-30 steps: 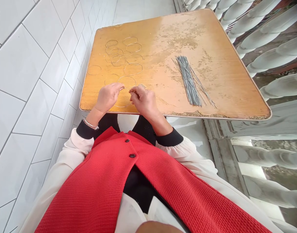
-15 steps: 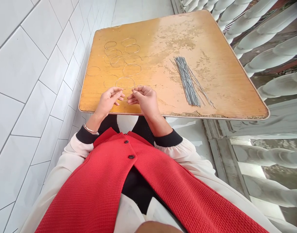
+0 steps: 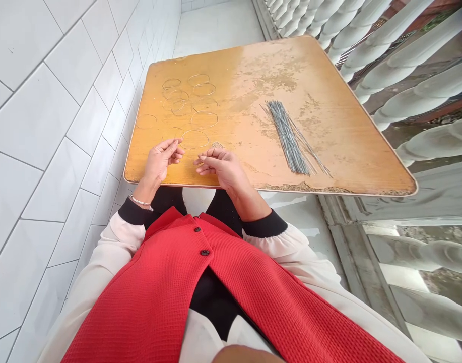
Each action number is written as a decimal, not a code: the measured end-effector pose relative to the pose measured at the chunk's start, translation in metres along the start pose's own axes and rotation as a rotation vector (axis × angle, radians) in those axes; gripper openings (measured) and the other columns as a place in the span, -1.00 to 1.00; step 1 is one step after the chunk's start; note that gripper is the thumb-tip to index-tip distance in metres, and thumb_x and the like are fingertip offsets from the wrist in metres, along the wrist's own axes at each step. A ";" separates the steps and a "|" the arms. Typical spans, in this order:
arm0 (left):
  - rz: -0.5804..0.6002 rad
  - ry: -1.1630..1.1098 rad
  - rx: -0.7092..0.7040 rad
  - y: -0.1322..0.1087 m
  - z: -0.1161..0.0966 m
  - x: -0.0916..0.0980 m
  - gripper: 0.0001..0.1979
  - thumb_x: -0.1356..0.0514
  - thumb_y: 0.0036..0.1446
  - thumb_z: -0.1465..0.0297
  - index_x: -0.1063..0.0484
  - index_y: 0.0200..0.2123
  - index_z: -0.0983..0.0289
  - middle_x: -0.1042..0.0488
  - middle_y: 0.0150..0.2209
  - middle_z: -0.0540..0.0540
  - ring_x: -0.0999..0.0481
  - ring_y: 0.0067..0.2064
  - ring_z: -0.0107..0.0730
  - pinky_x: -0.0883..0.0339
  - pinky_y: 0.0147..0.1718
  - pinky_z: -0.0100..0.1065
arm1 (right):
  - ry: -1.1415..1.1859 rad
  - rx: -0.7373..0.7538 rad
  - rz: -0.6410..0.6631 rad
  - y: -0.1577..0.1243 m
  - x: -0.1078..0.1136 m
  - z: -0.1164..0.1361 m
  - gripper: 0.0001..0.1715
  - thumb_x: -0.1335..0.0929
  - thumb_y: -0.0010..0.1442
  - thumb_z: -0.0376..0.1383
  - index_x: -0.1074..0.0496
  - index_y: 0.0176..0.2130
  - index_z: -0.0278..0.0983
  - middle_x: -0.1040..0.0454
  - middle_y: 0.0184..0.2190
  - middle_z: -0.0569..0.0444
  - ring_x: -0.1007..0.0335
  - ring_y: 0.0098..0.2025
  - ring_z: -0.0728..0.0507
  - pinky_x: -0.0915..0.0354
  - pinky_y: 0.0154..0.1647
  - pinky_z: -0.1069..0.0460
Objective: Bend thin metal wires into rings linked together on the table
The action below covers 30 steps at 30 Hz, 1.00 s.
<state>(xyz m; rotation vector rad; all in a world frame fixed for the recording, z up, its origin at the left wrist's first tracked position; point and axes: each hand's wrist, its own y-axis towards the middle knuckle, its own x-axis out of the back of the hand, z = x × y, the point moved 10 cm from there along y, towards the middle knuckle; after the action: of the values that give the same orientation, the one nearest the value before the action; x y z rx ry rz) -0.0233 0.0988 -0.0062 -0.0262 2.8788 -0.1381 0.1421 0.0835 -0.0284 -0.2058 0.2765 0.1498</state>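
Observation:
My left hand [image 3: 160, 159] is over the table's near left part, thumb and forefinger pinched together. Its fingertips come up against the left edge of a thin wire ring [image 3: 195, 147]; I cannot tell whether they touch it. My right hand [image 3: 221, 165] is just right of it, thumb pressed to the fingers and the other fingers curled. Anything in either pinch is too thin to make out. Beyond my hands, several more thin wire rings [image 3: 204, 126] lie on the tabletop, some overlapping. To the right lies a bundle of straight grey wires [image 3: 289, 138], a few splayed loose.
The wooden table [image 3: 246, 116] has a worn, peeling surface and a chipped near edge. A white tiled wall [image 3: 57, 146] runs close along the left. White balusters [image 3: 408, 108] line the right side. My knees are under the near edge.
My hands have moved apart, the left one shifting left and the right one slightly left and nearer to me. The camera view has tilted, so the table appears lower.

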 end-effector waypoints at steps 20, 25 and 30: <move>0.048 0.412 -0.205 0.000 -0.018 -0.015 -0.81 -0.17 0.34 0.38 -0.57 -0.24 0.30 -0.45 -0.59 -0.09 -0.39 -0.59 -0.69 -0.22 -0.58 -0.60 | -0.353 0.368 -0.017 0.009 0.000 0.050 -0.73 -0.45 0.18 -0.21 -0.62 -0.16 -0.31 -0.41 -0.63 0.18 -0.08 -0.68 0.10 -0.12 -0.63 0.12; 0.051 0.367 -0.185 -0.001 -0.010 -0.018 -0.82 -0.16 0.35 0.39 -0.55 -0.23 0.30 -0.44 -0.59 -0.09 -0.40 -0.59 -0.69 -0.22 -0.58 -0.60 | -0.281 0.335 -0.031 0.010 0.006 0.047 -0.78 -0.46 0.17 -0.22 -0.62 -0.22 -0.32 -0.42 -0.64 0.18 -0.08 -0.69 0.11 -0.07 -0.68 0.14; 0.046 0.346 -0.132 -0.002 -0.012 -0.017 -0.84 -0.18 0.34 0.34 -0.52 -0.20 0.30 -0.47 -0.56 -0.09 -0.43 -0.56 -0.68 -0.25 -0.56 -0.60 | -0.240 0.349 -0.105 0.010 0.015 0.050 -0.80 -0.49 0.16 -0.23 -0.58 -0.23 -0.31 -0.42 -0.62 0.19 -0.11 -0.67 0.11 -0.11 -0.66 0.16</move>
<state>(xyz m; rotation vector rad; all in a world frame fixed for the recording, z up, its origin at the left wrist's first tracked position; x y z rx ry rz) -0.0097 0.0987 0.0100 0.0432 3.2263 0.0634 0.1673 0.1062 0.0130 0.1442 0.0496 0.0203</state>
